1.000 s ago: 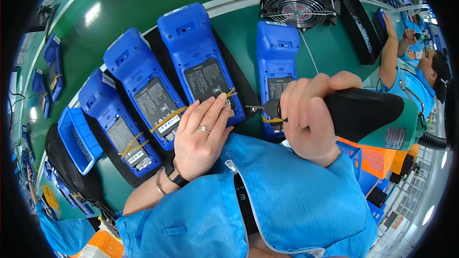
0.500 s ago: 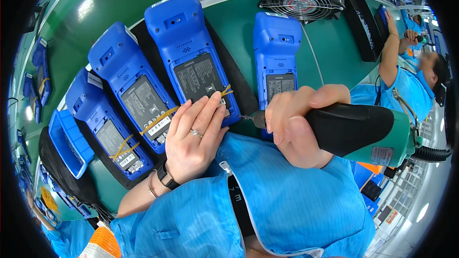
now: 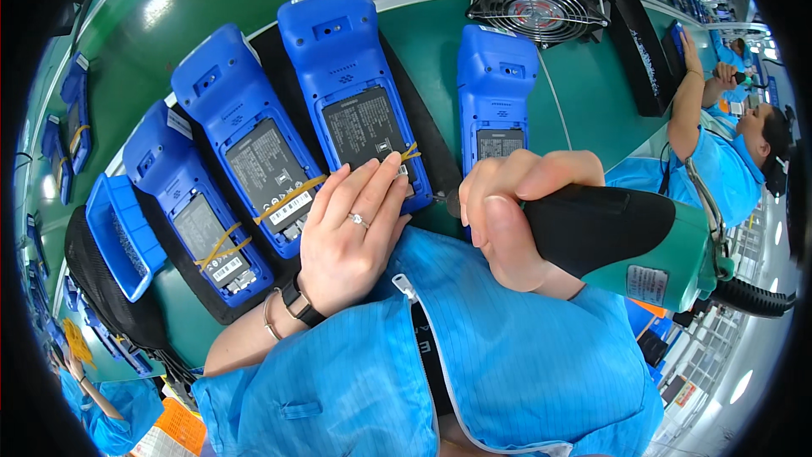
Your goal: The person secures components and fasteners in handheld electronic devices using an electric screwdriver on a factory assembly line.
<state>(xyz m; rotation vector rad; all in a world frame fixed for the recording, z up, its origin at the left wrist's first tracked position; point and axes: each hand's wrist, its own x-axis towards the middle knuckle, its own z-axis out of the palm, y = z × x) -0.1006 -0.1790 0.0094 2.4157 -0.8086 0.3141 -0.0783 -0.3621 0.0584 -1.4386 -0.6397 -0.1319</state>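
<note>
My left hand lies flat, fingers stretched out, over the lower end of a blue handheld terminal whose black battery shows. A yellow rubber band crosses that end beside my fingertips. In my right hand is a green and black electric screwdriver, held level. Its nose points left at the terminal's lower right corner; whether the bit touches is hard to see. Left of these lie two more terminals, the middle one and the leftmost one, both with batteries and rubber bands.
Another blue terminal lies beyond my right hand. A black fan and a long black box stand at the back right. A blue bin of small parts sits at left by a black mesh bag. A co-worker works at right.
The view has shifted slightly, so the terminals appear farther right. The screwdriver and my right hand have moved a little left relative to the terminals. My left hand stays on the same terminal.
</note>
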